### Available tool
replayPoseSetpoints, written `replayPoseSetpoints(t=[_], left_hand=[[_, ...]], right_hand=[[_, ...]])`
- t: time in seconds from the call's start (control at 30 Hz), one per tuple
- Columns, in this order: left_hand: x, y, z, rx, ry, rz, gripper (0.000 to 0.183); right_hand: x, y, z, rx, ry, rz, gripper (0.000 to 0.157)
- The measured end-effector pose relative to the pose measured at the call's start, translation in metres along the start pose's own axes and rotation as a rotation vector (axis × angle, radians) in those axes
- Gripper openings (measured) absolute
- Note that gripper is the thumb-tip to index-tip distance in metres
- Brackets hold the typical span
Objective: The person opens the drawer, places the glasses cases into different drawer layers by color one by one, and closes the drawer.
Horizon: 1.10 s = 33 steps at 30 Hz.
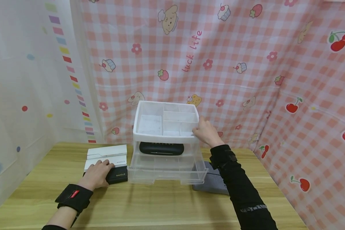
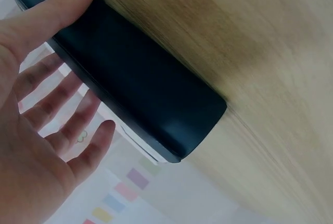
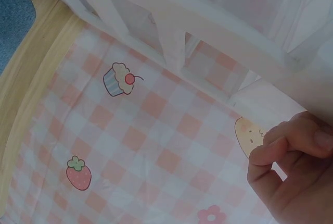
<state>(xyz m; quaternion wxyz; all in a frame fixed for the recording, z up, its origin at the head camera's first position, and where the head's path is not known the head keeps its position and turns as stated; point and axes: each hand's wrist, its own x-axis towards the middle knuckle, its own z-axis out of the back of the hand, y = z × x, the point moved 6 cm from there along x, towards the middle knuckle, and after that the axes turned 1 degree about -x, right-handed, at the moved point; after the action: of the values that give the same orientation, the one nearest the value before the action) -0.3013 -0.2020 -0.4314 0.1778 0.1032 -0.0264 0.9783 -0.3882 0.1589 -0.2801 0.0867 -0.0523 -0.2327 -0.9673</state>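
Observation:
On the left of the table, my left hand [image 1: 97, 175] lies over a black glasses case [image 1: 119, 175]. Its thumb [image 2: 57, 15] is on the case's front face, with the other fingers over the top edge. A white glasses case [image 1: 109, 155] lies directly behind. My right hand [image 1: 206, 131] grips the right rim of a white desktop organizer [image 1: 164, 139] with curled fingers. The organizer's top is a divided tray. Below it a clear drawer [image 1: 166, 175] is pulled out towards me. Another black glasses case [image 1: 161, 149] sits inside, under the tray.
A grey case [image 1: 211, 183] lies on the wooden table [image 1: 149, 207], right of the organizer and partly hidden by the drawer and right sleeve. A pink checked curtain [image 1: 172, 48] hangs behind and to the right. A white curtain [image 1: 26, 89] hangs at the left.

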Motion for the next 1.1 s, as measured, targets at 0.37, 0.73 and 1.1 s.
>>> replayPoseSetpoints(t=[0.37,0.73,1.1], left_hand=[[0.002,0.002,0.0,-0.019,-0.01,-0.008,0.06],[0.001,0.007,0.006,-0.003,-0.043,0.004,0.068],[0.001,0.015,0.048,-0.03,-0.16,0.028,0.066]], right_hand=[[-0.001,0.001,0.001,0.01,0.001,0.003,0.053],[-0.001,0.001,0.001,0.001,-0.001,0.006,0.052],[-0.001,0.001,0.001,0.007,-0.001,0.001,0.053]])
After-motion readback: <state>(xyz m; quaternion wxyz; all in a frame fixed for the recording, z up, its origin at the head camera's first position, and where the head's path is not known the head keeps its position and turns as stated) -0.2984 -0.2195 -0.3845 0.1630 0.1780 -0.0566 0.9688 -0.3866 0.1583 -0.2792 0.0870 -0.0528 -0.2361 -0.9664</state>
